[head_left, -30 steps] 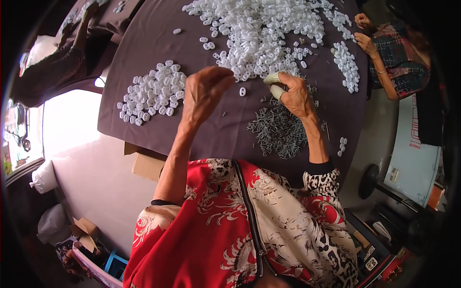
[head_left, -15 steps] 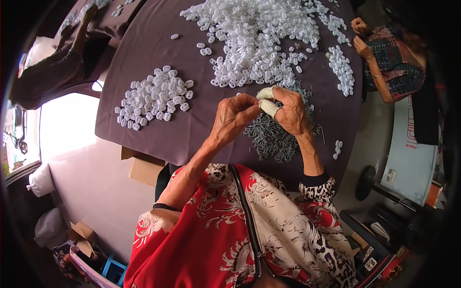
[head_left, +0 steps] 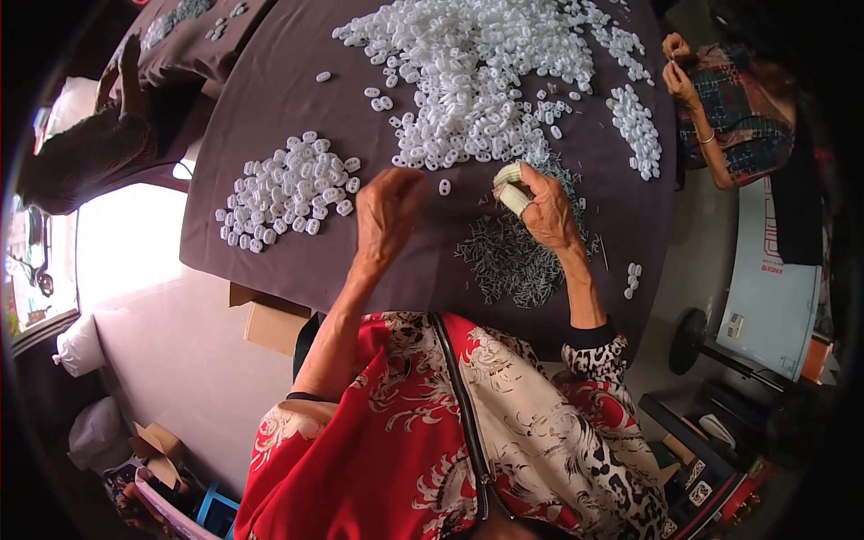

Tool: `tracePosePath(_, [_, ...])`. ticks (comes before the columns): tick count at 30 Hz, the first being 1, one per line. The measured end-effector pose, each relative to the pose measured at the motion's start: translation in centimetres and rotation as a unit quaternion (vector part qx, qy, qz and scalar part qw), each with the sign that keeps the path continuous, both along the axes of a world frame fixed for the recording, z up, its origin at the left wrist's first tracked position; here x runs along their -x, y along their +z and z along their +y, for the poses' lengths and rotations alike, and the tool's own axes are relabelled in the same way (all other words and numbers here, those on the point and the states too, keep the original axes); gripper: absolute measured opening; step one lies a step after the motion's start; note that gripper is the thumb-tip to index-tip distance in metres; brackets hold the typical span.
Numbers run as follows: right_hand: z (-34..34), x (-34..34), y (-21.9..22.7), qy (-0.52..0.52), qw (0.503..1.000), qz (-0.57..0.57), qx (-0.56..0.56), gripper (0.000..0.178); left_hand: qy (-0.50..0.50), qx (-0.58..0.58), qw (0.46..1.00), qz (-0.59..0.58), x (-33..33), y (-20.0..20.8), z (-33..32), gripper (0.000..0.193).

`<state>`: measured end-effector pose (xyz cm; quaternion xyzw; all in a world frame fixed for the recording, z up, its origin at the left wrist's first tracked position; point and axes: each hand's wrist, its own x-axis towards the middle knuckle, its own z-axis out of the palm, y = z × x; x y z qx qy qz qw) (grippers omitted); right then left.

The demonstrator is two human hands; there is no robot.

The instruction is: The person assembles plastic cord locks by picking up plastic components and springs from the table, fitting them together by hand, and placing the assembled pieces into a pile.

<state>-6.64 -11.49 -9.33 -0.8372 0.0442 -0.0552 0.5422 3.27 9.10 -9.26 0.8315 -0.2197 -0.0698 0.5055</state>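
My left hand is over the dark tablecloth, between the smaller pile of white plastic pieces and a single white two-holed piece. Its fingers are curled and smeared by motion, so whatever they hold is hidden. My right hand wears pale knitted covers on thumb and forefinger. Those two fingertips come together above a heap of small grey screw-like pins. Whether anything sits between them is too small to make out.
A large heap of white plastic pieces spreads over the far side of the dark-clothed table. Smaller clusters lie along the right edge. Another person works at the right with both hands raised; one more sits at the far left.
My left hand has parted from the right and moved left, toward the smaller white pile. The right hand has hardly moved, shifting slightly right.
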Motion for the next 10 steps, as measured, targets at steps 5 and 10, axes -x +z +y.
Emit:
tracePosePath(5, [0.5, -0.6, -0.2, -0.011, 0.999, 0.001, 0.035, 0.026, 0.072, -0.129, 0.98, -0.134, -3.0, -0.9, 0.2, 0.017])
tracePosePath(10, [0.3, -0.9, -1.3, -0.029, 0.998, 0.047, 0.043, 0.018, 0.014, -0.202, 0.961, -0.188, -3.4, -1.5, -0.9, 0.026])
